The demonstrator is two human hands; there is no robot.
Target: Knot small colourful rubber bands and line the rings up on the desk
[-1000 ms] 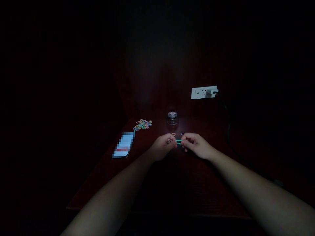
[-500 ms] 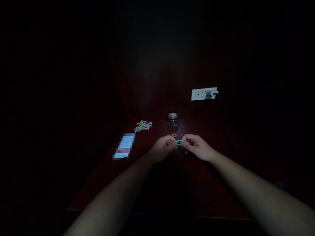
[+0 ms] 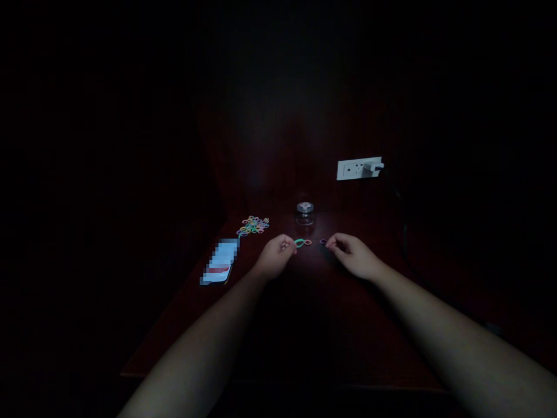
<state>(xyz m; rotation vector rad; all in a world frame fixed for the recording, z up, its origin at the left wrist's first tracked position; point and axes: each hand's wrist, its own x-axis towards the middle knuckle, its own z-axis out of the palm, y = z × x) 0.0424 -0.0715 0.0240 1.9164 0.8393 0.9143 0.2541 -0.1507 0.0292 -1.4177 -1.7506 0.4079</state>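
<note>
The scene is very dark. My left hand [image 3: 275,256] pinches a small green rubber band [image 3: 299,242] just above a dark red wooden table [image 3: 313,313]. An orange band [image 3: 308,242] lies right beside the green one. My right hand [image 3: 350,253] is apart from the green band, its fingers curled close to a purple band [image 3: 322,241] on the table; I cannot make out whether it grips it.
A heap of several coloured rubber bands [image 3: 253,225] lies at the back left. A small glass jar [image 3: 305,212] stands behind the hands. A blurred packet [image 3: 221,262] lies at the left. A white wall socket [image 3: 359,168] holds a plug, with a dark cable hanging right.
Both hands held the green band stretched between them. The right hand has let go and moved right, while the left hand carried the band left and slightly up.
</note>
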